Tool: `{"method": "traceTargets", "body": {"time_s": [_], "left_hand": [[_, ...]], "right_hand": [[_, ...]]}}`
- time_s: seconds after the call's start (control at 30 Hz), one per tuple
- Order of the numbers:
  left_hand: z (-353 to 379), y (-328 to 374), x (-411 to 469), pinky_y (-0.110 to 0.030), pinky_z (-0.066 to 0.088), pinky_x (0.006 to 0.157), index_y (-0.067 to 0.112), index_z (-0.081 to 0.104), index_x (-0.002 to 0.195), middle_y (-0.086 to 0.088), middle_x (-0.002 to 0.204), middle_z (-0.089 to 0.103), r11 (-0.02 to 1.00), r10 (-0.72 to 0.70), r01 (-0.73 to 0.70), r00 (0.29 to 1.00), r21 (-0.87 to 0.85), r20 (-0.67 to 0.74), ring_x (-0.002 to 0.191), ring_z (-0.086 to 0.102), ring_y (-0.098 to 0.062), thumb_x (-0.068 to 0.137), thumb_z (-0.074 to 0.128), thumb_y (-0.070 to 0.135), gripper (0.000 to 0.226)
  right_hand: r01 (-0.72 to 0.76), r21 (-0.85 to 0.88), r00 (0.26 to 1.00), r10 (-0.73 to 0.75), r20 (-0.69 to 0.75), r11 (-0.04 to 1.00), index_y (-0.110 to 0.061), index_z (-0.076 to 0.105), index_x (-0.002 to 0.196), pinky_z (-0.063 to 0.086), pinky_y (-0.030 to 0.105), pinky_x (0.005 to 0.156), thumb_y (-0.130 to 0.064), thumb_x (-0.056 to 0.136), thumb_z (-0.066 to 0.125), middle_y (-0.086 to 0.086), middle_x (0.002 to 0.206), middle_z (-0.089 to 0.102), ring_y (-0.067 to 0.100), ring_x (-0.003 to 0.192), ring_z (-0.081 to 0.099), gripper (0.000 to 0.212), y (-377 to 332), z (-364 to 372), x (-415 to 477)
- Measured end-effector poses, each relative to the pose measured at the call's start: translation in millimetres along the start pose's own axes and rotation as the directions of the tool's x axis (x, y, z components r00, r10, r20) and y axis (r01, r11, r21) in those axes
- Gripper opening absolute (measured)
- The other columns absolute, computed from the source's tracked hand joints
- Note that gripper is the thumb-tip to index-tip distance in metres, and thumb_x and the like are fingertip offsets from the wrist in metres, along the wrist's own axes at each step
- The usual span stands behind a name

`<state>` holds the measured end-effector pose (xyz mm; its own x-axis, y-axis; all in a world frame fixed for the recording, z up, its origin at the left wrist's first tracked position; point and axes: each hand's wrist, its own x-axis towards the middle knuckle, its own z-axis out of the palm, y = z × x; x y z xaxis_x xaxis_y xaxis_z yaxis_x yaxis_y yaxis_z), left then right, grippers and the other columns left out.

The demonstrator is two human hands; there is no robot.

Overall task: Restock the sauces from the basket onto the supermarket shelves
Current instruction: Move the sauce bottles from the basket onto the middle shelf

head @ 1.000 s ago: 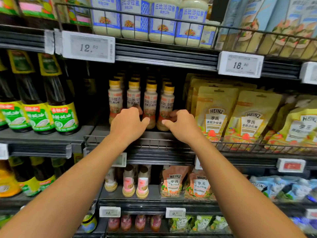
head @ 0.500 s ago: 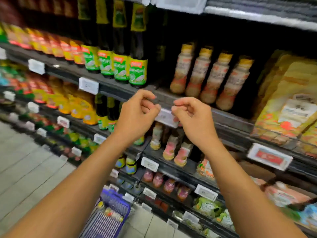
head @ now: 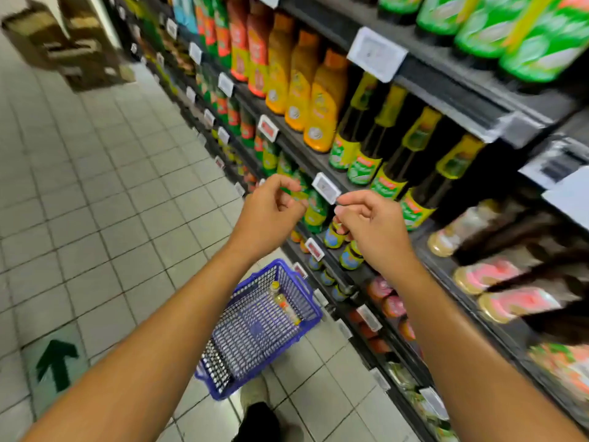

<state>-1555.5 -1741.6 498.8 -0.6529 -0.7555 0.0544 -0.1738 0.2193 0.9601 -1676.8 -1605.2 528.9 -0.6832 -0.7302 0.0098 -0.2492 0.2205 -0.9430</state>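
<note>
A blue mesh basket (head: 223, 374) stands on the tiled floor below my arms, close to the shelf base. One sauce bottle (head: 286, 306) with a yellow cap lies inside it near its far right wall. My left hand (head: 269, 215) and my right hand (head: 371, 229) hover side by side in the air in front of the shelves (head: 427, 63), fingers loosely curled and holding nothing. Pale sauce bottles (head: 462, 231) lie blurred at the right on the shelf.
Dark bottles with green labels (head: 392, 173) and orange bottles (head: 322, 119) fill the shelves on the right. Price tags (head: 325, 188) stick out along the shelf edges. Cardboard boxes (head: 67, 43) stand at the far end of the aisle. A green arrow (head: 55, 362) marks the floor.
The view has swung left and down from the shelf toward the aisle floor. Both hands came off the shelf rail and now hang in the air. The basket has come fully into view.
</note>
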Motion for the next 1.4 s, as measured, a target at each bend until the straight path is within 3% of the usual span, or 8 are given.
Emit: {"method": "traceTargets", "body": {"time_s": [0.3,0.4,0.57,0.8,1.03,1.2,1.3,1.4], "left_hand": [[-31.1,-125.5,8.6,-0.042,0.055,0.073,0.029,0.059,0.09,-0.006,0.071,0.064,0.961,-0.273,0.274,0.961,0.042,-0.042,0.073,0.066,-0.031,0.088,0.071,0.019,0.015],[-28.2,-167.6,5.9,-0.033,0.052,0.068,0.028,0.059,0.091,-0.012,0.074,0.068,0.937,-0.346,0.347,0.938,0.048,-0.035,0.064,0.063,-0.02,0.088,0.071,0.018,0.017],[-12.5,-243.8,-1.2,-0.024,0.046,0.063,0.019,0.061,0.102,-0.004,0.075,0.066,0.875,-0.479,0.479,0.877,0.073,-0.01,0.063,0.058,-0.011,0.089,0.068,0.017,0.015],[31.5,-382.3,-15.8,-0.024,0.038,0.06,0.016,0.06,0.099,0.001,0.067,0.058,0.792,-0.594,0.576,0.804,0.202,0.035,0.053,0.048,-0.003,0.089,0.065,0.011,0.012],[87.4,-521.4,-22.6,-0.018,0.035,0.048,0.02,0.054,0.095,0.002,0.058,0.058,0.708,-0.694,0.638,0.707,0.303,0.134,0.043,0.046,0.0,0.091,0.064,0.014,0.012],[125.2,-609.7,-12.8,-0.011,0.034,0.046,0.019,0.054,0.098,0.004,0.062,0.059,0.672,-0.728,0.657,0.672,0.342,0.137,0.053,0.051,-0.007,0.09,0.063,0.011,0.014],[145.3,-657.3,-0.2,-0.018,0.034,0.058,0.024,0.051,0.1,0.005,0.068,0.063,0.666,-0.723,0.636,0.679,0.389,0.126,0.06,0.054,-0.005,0.089,0.063,0.013,0.02],[164.8,-698.9,15.9,-0.02,0.04,0.07,0.02,0.054,0.112,-0.003,0.09,0.069,0.663,-0.712,0.618,0.695,0.422,0.102,0.072,0.059,-0.015,0.086,0.066,0.014,0.029]], "right_hand": [[-0.262,-0.023,0.952,0.262,0.16,0.965,-0.003,0.062,0.094,0.043,0.014,0.043,0.005,0.092,0.061,0.017,0.074,0.059,-0.001,0.047,0.056,0.009,91.6,93.1,36.3],[-0.289,-0.103,0.939,0.303,0.161,0.952,0.002,0.065,0.096,0.049,0.022,0.052,0.009,0.09,0.06,0.019,0.074,0.062,0.006,0.052,0.06,0.01,134.2,110.4,43.2],[-0.36,-0.268,0.886,0.418,0.203,0.894,-0.025,0.063,0.079,0.055,0.049,0.068,-0.005,0.089,0.064,0.017,0.079,0.07,0.028,0.068,0.064,0.023,218.3,137.1,55.2],[-0.553,-0.317,0.748,0.626,0.219,0.771,-0.022,0.061,0.078,0.052,0.039,0.057,-0.003,0.088,0.063,0.006,0.067,0.065,0.01,0.045,0.058,0.022,363.2,176.9,69.6],[-0.653,-0.411,0.607,0.764,0.219,0.636,-0.023,0.063,0.087,0.055,0.048,0.065,-0.029,0.073,0.059,0.008,0.075,0.067,0.027,0.064,0.062,0.016,513.2,216.8,68.0],[-0.632,-0.505,0.547,0.8,0.247,0.588,-0.014,0.061,0.108,0.057,0.053,0.079,-0.013,0.087,0.062,0.015,0.102,0.067,0.035,0.091,0.065,0.021,603.5,248.3,68.0],[-0.514,-0.594,0.579,0.761,0.292,0.619,-0.012,0.059,0.112,0.049,0.034,0.059,-0.012,0.09,0.06,0.008,0.098,0.059,0.027,0.081,0.059,0.022,654.2,264.8,71.3],[-0.337,-0.706,0.625,0.709,0.328,0.623,-0.009,0.056,0.122,0.042,0.033,0.067,-0.016,0.094,0.059,0.006,0.107,0.056,0.026,0.088,0.054,0.03,698.3,284.9,79.3]]}}
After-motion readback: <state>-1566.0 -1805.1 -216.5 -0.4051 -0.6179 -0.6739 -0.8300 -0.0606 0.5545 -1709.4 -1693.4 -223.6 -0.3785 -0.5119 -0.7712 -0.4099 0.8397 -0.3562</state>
